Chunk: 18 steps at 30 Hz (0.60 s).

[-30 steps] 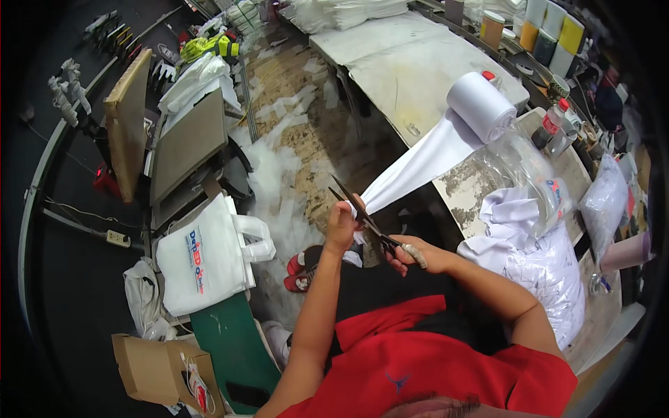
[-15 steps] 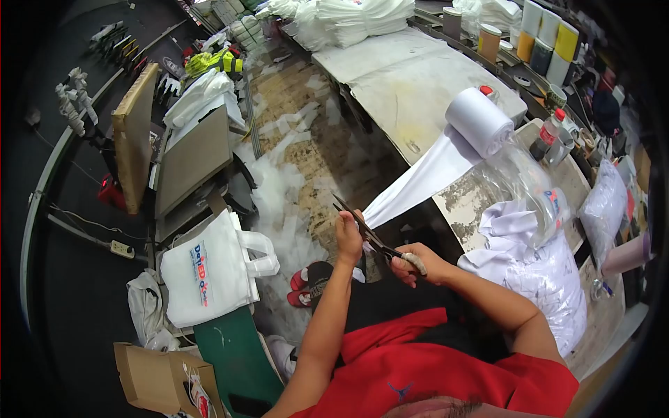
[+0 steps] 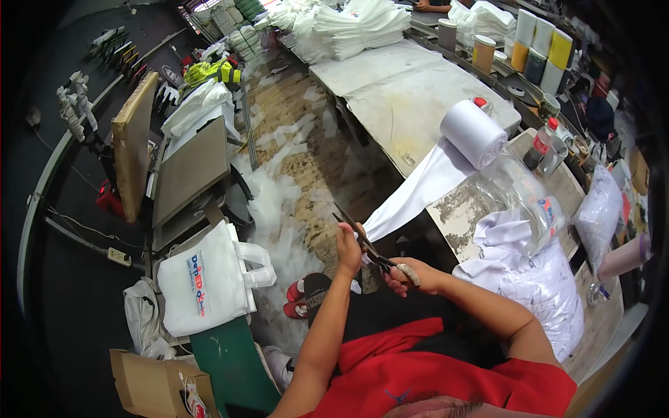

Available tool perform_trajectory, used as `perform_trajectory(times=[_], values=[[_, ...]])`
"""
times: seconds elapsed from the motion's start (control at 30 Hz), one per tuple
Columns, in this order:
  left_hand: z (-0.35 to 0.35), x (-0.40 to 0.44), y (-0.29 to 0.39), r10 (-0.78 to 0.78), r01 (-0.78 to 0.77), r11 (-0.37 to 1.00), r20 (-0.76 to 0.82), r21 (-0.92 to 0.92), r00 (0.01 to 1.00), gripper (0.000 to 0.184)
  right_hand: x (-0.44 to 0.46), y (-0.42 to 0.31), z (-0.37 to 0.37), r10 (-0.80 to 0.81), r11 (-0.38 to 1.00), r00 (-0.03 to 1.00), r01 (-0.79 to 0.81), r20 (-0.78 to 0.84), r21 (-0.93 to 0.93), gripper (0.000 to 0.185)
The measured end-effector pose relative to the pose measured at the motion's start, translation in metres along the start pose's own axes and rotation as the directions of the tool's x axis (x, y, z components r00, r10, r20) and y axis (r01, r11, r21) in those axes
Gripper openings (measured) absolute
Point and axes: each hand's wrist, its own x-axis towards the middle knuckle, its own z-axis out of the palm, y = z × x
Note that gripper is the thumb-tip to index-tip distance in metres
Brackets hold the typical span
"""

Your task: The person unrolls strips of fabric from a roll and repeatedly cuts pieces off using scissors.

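My right hand (image 3: 416,276) is closed around the handles of a pair of large dark scissors (image 3: 373,253), one handle wrapped in pale material. The blades point up and to the left, across my left hand (image 3: 348,249). My left fingers pinch the narrow, bunched end of a white fabric strip (image 3: 411,197) beside the blades. That strip stretches taut up and right to a thick white fabric roll (image 3: 468,132) lying on the table corner. Whether the blades touch the fabric is hidden by my fingers.
White printed bags (image 3: 202,282) lie at left near a flat press (image 3: 191,174). A filled plastic sack (image 3: 543,292) and loose white cloth stand at right. A soda bottle (image 3: 540,146) and ink jars line the right bench. Scraps litter the floor (image 3: 286,157).
The view has shifted slightly, and part of another person's arm now shows at the top. My hands keep nearly the same position with the scissors and the strip.
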Motion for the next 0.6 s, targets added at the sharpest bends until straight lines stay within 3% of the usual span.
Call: perform_trajectory(times=[0.37,0.6], values=[[-0.007,0.002,-0.004,0.059,-0.059,0.998,0.016,0.029,0.998,0.073,-0.003,-0.009,0.005,-0.023,0.995,0.996,0.014,-0.087,-0.102,0.044],[-0.011,0.008,-0.027,0.086,-0.083,0.992,-0.026,0.091,0.996,0.069,-0.001,0.0,0.004,-0.086,0.996,0.996,0.087,-0.019,0.025,0.046]])
